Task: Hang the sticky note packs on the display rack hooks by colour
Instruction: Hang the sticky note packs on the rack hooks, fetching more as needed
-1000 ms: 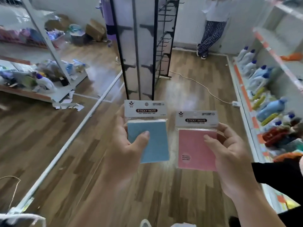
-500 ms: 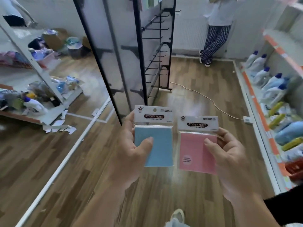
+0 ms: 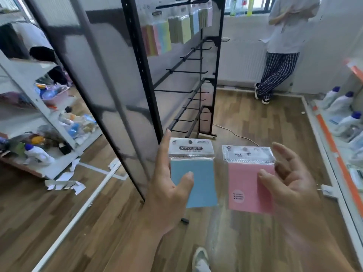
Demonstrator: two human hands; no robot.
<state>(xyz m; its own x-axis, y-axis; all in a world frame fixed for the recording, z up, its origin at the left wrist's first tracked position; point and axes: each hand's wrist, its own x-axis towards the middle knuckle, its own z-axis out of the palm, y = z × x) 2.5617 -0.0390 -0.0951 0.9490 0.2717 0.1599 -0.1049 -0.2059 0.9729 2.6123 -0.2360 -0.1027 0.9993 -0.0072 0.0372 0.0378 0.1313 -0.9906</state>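
My left hand (image 3: 168, 190) holds a blue sticky note pack (image 3: 193, 174), thumb on its front and fingers behind. My right hand (image 3: 288, 182) pinches a pink sticky note pack (image 3: 248, 184) by its right side, thumb on the front. Both packs are upright in front of me, side by side. The black display rack (image 3: 198, 75) stands ahead with rows of bare hooks (image 3: 186, 72). On its top row hang several packs (image 3: 172, 32) in pink, blue, green and yellow.
A frosted panel (image 3: 94, 75) of the rack is close on my left. A shelf (image 3: 45, 146) with bottles and clutter is at far left, torn paper (image 3: 64, 183) on the floor. A shelf of bottles (image 3: 345, 118) lines the right. A person (image 3: 282, 48) stands by the far wall.
The view has tilted up and moved closer to the rack, so the top row of hung packs shows. Both hands still hold their packs; the right hand's fingers have spread.
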